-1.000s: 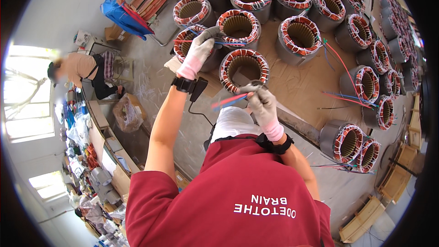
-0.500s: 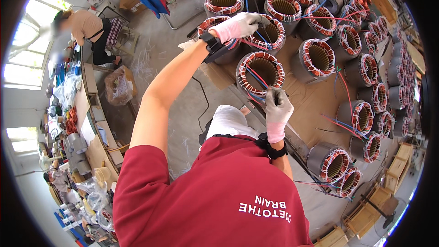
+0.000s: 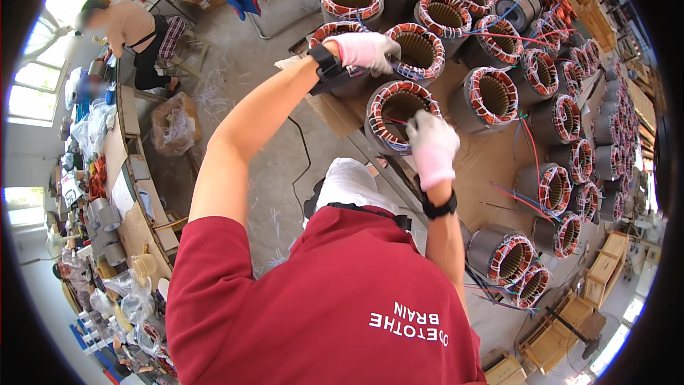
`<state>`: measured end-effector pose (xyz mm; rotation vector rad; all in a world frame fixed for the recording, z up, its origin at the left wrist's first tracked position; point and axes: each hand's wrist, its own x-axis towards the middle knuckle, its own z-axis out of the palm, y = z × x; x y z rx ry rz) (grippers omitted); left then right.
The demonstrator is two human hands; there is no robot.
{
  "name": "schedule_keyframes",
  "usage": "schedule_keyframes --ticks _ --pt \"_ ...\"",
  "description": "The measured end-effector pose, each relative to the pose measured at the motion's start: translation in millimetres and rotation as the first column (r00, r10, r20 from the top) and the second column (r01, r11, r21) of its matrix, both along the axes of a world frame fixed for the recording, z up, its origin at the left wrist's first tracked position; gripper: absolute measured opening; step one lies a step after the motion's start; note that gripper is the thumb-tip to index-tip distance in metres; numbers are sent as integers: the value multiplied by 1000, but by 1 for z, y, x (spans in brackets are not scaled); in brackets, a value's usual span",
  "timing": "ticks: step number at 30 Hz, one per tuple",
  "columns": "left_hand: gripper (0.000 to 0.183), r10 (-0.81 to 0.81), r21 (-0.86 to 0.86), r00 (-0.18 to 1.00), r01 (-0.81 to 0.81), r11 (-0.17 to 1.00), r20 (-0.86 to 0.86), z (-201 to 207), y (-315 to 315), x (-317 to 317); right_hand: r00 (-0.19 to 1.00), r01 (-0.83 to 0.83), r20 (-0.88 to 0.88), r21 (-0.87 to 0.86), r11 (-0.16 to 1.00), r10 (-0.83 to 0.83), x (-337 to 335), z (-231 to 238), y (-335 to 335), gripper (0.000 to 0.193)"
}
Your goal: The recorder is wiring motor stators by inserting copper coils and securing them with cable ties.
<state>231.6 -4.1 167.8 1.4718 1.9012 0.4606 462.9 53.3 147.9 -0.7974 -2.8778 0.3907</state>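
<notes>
My right hand (image 3: 432, 144), in a white and pink glove, is at the right rim of the nearest motor stator (image 3: 379, 134). Its fingers are bent and somewhat blurred, and a red lead wire (image 3: 397, 121) runs from the stator's bore to them. My left hand (image 3: 367, 52), gloved alike, is over the left edge of the stator behind (image 3: 422, 51). Those fingers curl downward, and whatever they hold is hidden. Both stators stand upright, with white-laced orange copper windings round the top.
Several more wound stators (image 3: 491, 100) stand or lie on the brown tabletop (image 3: 467, 164), some with red and blue leads trailing. To the left, a person (image 3: 132, 25) leans at a cluttered bench (image 3: 135, 221). A carton with plastic (image 3: 174, 125) sits on the floor.
My right hand has moved up from the front of the near stator's rim to its right side. My left hand has drawn back left and slightly nearer, its fingers curling down.
</notes>
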Motion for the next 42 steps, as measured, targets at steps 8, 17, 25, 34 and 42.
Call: schedule_keyframes --ticks 8,17,25,34,42 --pt "23 7 244 955 68 967 -295 1 39 -2 982 -128 113 -187 974 150 -62 -27 22 18" --pt "38 191 456 837 77 886 -512 109 -31 113 892 -194 -448 -497 846 -58 22 -14 26 48" --pt "39 -148 269 454 -214 939 879 163 69 78 620 48 -298 -909 414 -726 120 -91 92 31" --pt "35 529 -524 574 -193 829 625 -60 230 35 438 -9 4 -1000 -9 -899 103 -139 132 51" --pt "41 437 -545 534 55 836 724 -103 262 52 133 -282 69 -954 -105 -989 63 -177 167 44"
